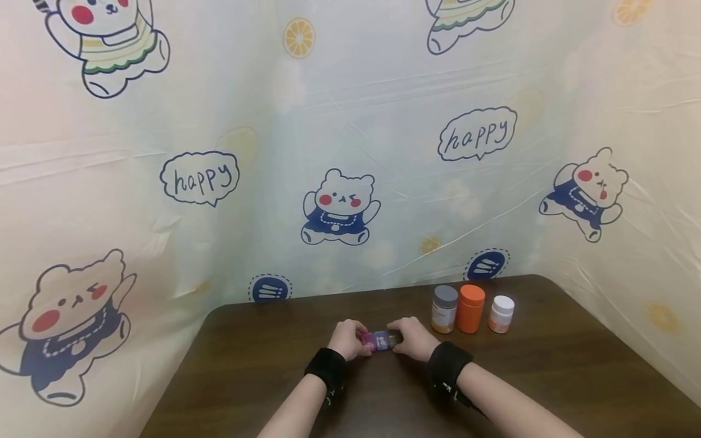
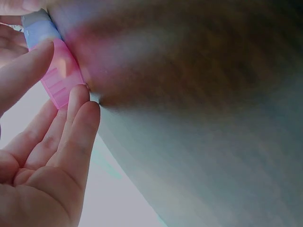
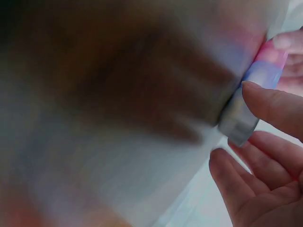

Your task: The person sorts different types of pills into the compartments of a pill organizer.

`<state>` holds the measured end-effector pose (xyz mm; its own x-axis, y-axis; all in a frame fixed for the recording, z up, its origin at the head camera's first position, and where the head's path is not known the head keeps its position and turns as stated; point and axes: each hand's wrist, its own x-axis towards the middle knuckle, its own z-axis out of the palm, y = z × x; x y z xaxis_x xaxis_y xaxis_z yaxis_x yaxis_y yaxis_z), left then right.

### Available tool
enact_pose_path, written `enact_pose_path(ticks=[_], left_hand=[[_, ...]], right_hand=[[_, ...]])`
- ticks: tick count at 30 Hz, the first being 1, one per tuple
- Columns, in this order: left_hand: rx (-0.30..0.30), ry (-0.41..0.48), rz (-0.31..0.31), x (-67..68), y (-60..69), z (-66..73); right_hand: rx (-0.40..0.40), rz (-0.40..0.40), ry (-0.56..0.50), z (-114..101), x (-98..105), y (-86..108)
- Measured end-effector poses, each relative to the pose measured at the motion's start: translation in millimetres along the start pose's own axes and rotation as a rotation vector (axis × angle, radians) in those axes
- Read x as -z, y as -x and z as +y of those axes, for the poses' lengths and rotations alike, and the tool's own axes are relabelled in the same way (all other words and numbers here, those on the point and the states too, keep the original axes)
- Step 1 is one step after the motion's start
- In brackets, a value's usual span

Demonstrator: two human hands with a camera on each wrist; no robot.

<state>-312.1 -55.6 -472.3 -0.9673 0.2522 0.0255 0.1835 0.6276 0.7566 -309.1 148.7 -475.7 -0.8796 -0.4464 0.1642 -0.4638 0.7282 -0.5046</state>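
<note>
A small pill box [image 1: 380, 340] with pink, blue-purple and clear grey sections lies crosswise low over the brown table, between both hands. My left hand [image 1: 346, 339] pinches its pink end [image 2: 60, 78], with the thumb on one face and fingertips at the other side. At the opposite end, the thumb and fingers of my right hand [image 1: 414, 338] hold the clear section [image 3: 239, 120]. Through the pink plastic a small pale orange shape shows. Some fingers hide parts of the box, and whether its lids are closed I cannot tell.
To the right of the hands stand a grey-capped bottle [image 1: 444, 311], an orange bottle [image 1: 470, 309] and a small white bottle [image 1: 501, 315], all upright on the brown table [image 1: 263, 371]. A printed curtain [image 1: 263, 109] hangs around the table's back and sides.
</note>
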Motion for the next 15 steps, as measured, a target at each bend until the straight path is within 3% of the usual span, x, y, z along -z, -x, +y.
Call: enact_pose_path(ticks=[5, 15], left_hand=[[-0.022, -0.017, -0.011, 2.4, 1.3, 2.7], [-0.042, -0.12, -0.013, 14.4, -2.6, 19.8]], right_hand=[[-0.014, -0.024, -0.029, 3, 5, -2.1], [-0.004, 0.024, 0.023, 2, 9, -11.9]])
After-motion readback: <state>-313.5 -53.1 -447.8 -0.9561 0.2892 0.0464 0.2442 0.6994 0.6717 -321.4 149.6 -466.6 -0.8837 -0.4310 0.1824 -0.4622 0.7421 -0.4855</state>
